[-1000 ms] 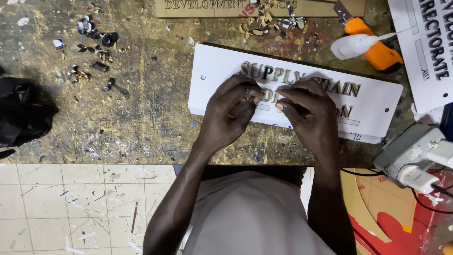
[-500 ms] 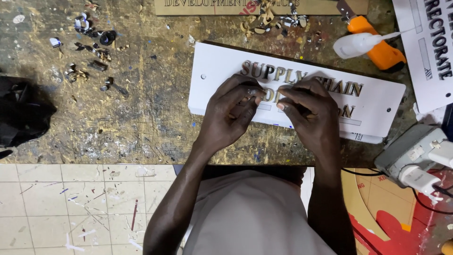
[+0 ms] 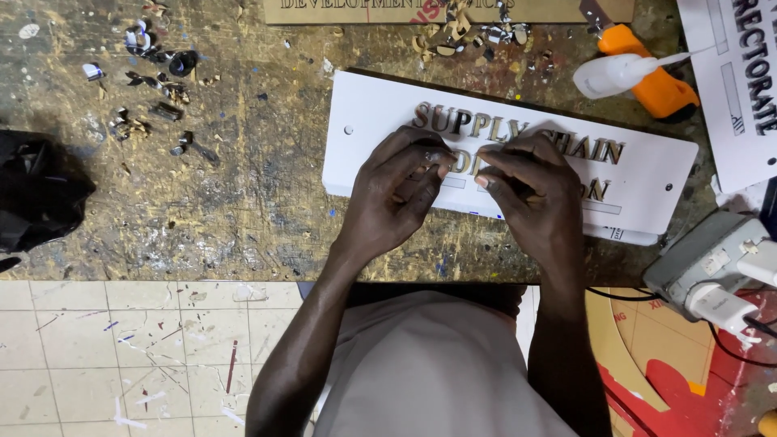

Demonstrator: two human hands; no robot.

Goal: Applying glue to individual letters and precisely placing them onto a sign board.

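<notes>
Overhead view of a worn, paint-flecked wooden bench. A white rectangular sign plate bearing raised gold letters lay flat on the bench, slightly tilted, directly in front of the person. Both hands rested on the plate's middle. The left hand had its fingers curled and pinched together on a small gold letter in the second row; the right hand had its fingers likewise bent and pressed at the same spot, fingertips of the two hands nearly touching. What each pinch enclosed could not be told. Beyond the plate lay a white squeeze bottle with a long nozzle across an orange-handled tool. Metal scraps lay scattered at far left.
</notes>
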